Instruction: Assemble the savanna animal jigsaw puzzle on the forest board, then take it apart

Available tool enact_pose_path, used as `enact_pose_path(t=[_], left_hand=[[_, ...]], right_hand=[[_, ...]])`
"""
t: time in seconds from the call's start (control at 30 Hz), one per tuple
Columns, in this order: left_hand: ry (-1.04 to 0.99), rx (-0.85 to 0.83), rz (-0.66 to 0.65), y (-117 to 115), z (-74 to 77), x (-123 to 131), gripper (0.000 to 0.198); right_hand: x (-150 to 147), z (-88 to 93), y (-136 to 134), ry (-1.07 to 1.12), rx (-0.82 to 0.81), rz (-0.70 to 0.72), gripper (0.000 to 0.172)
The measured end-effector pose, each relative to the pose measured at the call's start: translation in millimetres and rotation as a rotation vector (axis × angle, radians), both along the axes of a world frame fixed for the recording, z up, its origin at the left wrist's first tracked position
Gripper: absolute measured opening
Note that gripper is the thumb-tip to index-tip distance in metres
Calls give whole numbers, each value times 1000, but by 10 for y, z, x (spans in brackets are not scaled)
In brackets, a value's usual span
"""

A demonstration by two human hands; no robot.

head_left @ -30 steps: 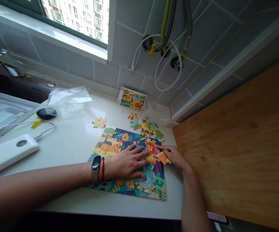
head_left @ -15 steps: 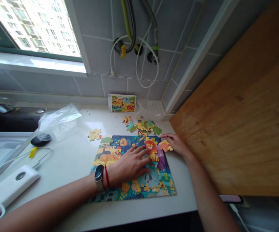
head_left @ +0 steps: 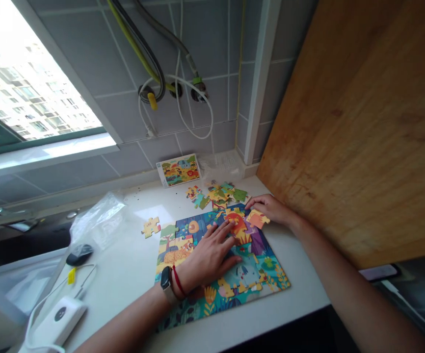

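While the left hand (head_left: 207, 262) lies spread open and flat on a partly built jungle-picture cardboard jigsaw puzzle (head_left: 249, 274), the right hand (head_left: 271, 208) curls its fingers loosely around the edge of an orange jigsaw piece (head_left: 257, 219) and has hold of it, just beside the red lion (head_left: 238, 226) in the picture. The left hand grips nothing, and its fingertips reach toward the lion. A black wristband watch (head_left: 166, 284) and a red cord bracelet (head_left: 177, 283) circle the left wrist.

The puzzle lies near the front edge of a white countertop (head_left: 301, 277). Toward the back edge, a small heap of loose multicoloured pieces (head_left: 218, 195) sits just above the puzzle, below a small illustrated picture card (head_left: 178, 170) propped against the grey tiled wall (head_left: 124, 117). A single yellow loose piece (head_left: 151, 227) lies apart at the puzzle's left. Further left are a crumpled clear plastic bag (head_left: 98, 215), a black computer mouse (head_left: 79, 255) and a white power bank (head_left: 60, 316) with a thin cable. A tall orange-brown wooden board (head_left: 345, 122) stands beside the countertop's right edge.
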State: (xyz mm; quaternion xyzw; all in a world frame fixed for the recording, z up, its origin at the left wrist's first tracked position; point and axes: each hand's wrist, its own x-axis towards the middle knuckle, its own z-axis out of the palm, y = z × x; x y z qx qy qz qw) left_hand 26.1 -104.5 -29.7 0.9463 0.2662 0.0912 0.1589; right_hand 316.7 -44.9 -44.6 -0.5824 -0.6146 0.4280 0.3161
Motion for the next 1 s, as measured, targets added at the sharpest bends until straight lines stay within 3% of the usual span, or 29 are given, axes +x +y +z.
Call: enact_pose_path(t=[0.1,0.17,0.63,0.77,0.83,0.93,1.0], left_hand=[[17,-6,6,-10,23,7,40],[36,-13,6,-13,34,10,41],[40,-17,10,-20,46,20,44],[36,-7,17,-17,38,18,47],[33,-7,19,-17,31,18,48],[31,-11,21,-17,27,18,48],[31,-13,22,-17,30,17,47]], right_hand=[[-12,89,-69,-24,-131,194,30],[-15,119,-92,-19,-179,228,30],[-15,43,-36,61,-149,164,33],[11,53,-57,126,-67,70,46],[39,55,-68,119,-87,117,51],[103,40,-63,74,-95,190,45],[143,18,-44,32,-63,159,38]])
